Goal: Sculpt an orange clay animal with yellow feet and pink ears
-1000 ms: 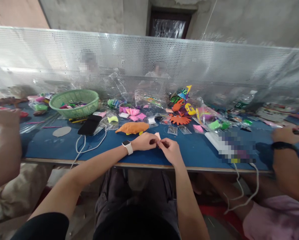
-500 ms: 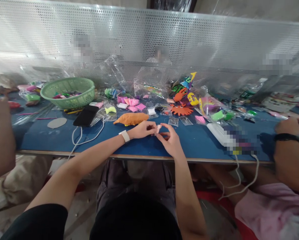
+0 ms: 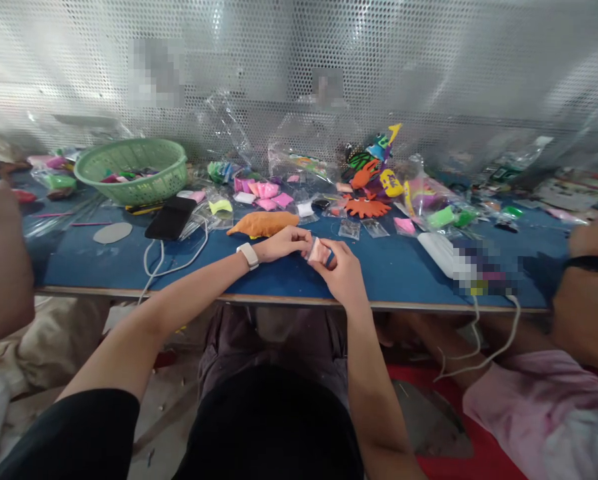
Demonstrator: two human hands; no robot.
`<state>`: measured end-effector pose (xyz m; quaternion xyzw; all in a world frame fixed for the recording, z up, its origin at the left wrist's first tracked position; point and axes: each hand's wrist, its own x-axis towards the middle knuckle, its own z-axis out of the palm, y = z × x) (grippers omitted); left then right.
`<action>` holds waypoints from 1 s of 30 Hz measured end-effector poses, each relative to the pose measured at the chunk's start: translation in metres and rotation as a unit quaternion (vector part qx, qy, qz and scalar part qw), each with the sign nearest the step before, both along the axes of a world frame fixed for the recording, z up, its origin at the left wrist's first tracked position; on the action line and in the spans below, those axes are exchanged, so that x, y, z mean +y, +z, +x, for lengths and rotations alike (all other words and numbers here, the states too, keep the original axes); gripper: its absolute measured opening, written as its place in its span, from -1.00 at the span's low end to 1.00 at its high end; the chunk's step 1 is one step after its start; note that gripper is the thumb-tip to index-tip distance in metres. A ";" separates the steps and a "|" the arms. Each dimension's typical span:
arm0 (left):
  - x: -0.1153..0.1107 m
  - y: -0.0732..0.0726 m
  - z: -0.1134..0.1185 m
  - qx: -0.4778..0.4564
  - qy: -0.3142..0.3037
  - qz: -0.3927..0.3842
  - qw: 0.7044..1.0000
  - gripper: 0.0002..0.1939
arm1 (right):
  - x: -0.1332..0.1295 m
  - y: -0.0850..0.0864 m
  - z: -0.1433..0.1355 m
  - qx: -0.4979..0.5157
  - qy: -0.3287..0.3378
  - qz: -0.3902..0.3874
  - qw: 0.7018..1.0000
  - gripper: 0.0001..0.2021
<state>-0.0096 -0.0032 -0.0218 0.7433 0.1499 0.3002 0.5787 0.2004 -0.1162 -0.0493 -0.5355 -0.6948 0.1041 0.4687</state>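
Observation:
Between my two hands is a small clear packet of pale pink clay (image 3: 319,252). My left hand (image 3: 289,244), with a white band on the wrist, pinches its left edge. The fingers of my right hand (image 3: 339,267) close on its right side and partly cover it. Just behind my left hand lies a long orange clay shape (image 3: 263,225) with a bit of yellow under it. An orange crab-like figure (image 3: 367,206) lies farther back on the right, with small clear sachets (image 3: 349,229) in front of it.
A green basket (image 3: 175,175) of small packets and a black phone (image 3: 171,218) with a white cable stand left. A white device (image 3: 435,253) with cables is right. Coloured packets (image 3: 265,189) line the back before a perforated metal panel (image 3: 259,80). Other people's arms (image 3: 581,293) flank me.
The packet is now turned so more of its pale pink face shows between my fingers. Both hands stay close together. The camera view has tilted down slightly.

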 end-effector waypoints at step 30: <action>0.004 -0.006 0.001 0.003 0.000 0.046 0.999 -0.55 | 0.008 -0.007 0.003 0.065 0.024 0.002 0.998 -0.62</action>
